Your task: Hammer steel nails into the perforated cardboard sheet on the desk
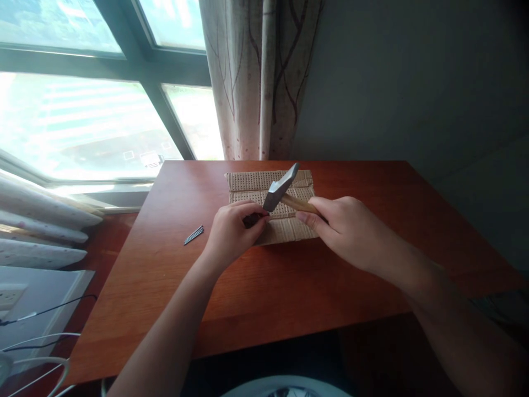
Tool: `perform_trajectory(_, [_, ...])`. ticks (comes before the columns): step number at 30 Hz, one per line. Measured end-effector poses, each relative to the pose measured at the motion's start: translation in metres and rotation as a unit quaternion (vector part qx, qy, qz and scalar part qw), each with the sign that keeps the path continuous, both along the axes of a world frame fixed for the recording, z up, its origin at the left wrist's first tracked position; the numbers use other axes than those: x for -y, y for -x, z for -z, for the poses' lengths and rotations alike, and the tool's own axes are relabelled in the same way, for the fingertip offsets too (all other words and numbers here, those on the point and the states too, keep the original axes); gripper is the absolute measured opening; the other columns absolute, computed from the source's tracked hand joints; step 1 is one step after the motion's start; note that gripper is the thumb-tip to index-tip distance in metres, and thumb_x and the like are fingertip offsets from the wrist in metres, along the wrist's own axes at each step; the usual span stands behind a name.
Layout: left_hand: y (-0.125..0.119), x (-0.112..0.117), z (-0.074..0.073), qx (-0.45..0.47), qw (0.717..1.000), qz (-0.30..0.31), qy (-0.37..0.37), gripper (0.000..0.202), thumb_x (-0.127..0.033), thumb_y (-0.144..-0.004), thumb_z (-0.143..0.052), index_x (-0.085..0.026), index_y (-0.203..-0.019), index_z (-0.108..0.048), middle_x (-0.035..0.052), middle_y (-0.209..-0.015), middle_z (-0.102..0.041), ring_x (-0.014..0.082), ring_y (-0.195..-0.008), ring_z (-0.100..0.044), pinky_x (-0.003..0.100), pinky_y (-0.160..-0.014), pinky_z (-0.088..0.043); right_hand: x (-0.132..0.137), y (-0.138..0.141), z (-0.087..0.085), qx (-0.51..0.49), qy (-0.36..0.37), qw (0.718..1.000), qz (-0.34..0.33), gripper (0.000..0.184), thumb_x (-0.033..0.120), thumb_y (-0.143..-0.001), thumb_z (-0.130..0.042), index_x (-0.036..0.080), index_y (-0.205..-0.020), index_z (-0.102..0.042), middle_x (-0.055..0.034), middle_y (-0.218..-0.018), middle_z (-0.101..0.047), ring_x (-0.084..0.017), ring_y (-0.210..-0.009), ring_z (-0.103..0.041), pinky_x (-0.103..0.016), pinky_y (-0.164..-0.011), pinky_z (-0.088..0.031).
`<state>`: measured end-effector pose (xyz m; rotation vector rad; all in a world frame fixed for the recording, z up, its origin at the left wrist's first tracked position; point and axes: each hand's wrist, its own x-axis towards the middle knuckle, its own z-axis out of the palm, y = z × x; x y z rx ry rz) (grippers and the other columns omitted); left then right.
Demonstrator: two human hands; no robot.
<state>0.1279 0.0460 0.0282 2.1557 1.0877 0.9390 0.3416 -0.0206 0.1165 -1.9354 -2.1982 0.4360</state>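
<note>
Right hand [345, 229] clamped on the hammer [281, 187], head over the perforated board [285, 231] near the desk's [264, 298] far edge. Left hand's [231, 229] grip beside it: can't tell if closed on anything. Nailing looks early; loose nails [193, 235] toward left edge likely remain.

Grey, wedge-shaped metal hammer head [281, 187]: satin. Slim tan wooden handle [299, 203]: smooth. Brown rectangular cardboard slab [285, 232]: matt, rough. Reddish-brown wooden tabletop [281, 292]: glossy. Thin grey nails [193, 235]: apparently metal.

The left forearm [169, 314] and right forearm [430, 292] are bare and tapering.
</note>
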Motion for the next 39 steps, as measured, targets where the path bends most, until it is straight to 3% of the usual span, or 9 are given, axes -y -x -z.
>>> perform_trajectory(13, [-0.001,0.000,-0.001,-0.043,0.999,0.008,-0.021,0.009,-0.019,-0.084,-0.062,-0.020,-0.085,-0.071,0.0031,-0.085,-0.070,0.0179,-0.078,-0.063,0.028,-0.070,-0.049,0.001,0.001,0.004,0.022,0.020,1.000,-0.007,0.035,0.043,-0.100,-0.042,0.021,-0.073,-0.047,-0.0016,-0.065,-0.058,-0.014,-0.056,-0.051,-0.029,-0.057,-0.026])
perform_trajectory(21, [0.002,0.000,-0.002,-0.078,0.997,0.016,-0.022,0.022,-0.017,-0.077,-0.071,-0.021,-0.098,-0.065,0.0025,-0.095,-0.069,0.0193,-0.084,-0.062,0.030,-0.072,-0.046,0.002,-0.005,0.006,-0.027,0.015,0.999,0.005,0.039,0.047,-0.101,-0.042,0.022,-0.073,-0.048,0.0007,-0.063,-0.057,-0.013,-0.056,-0.049,-0.029,-0.057,-0.028])
perform_trajectory(25, [0.002,0.001,-0.004,-0.086,0.996,0.015,-0.026,0.020,-0.016,-0.077,-0.070,-0.021,-0.095,-0.063,0.0020,-0.093,-0.070,0.0190,-0.082,-0.062,0.030,-0.069,-0.044,0.003,-0.005,0.005,-0.040,0.011,0.999,0.002,0.037,0.046,-0.101,-0.042,0.021,-0.076,-0.051,0.0003,-0.065,-0.058,-0.014,-0.058,-0.051,-0.029,-0.058,-0.028])
perform_trajectory(39, [0.003,0.002,0.000,-0.054,0.999,0.003,-0.003,0.024,-0.010,-0.079,-0.065,-0.024,-0.097,-0.058,-0.0030,-0.090,-0.070,0.0157,-0.080,-0.064,0.027,-0.070,-0.046,0.002,0.000,0.011,-0.006,0.017,1.000,-0.005,0.036,0.043,-0.100,-0.043,0.022,-0.071,-0.043,0.0011,-0.062,-0.053,-0.013,-0.055,-0.048,-0.029,-0.056,-0.024])
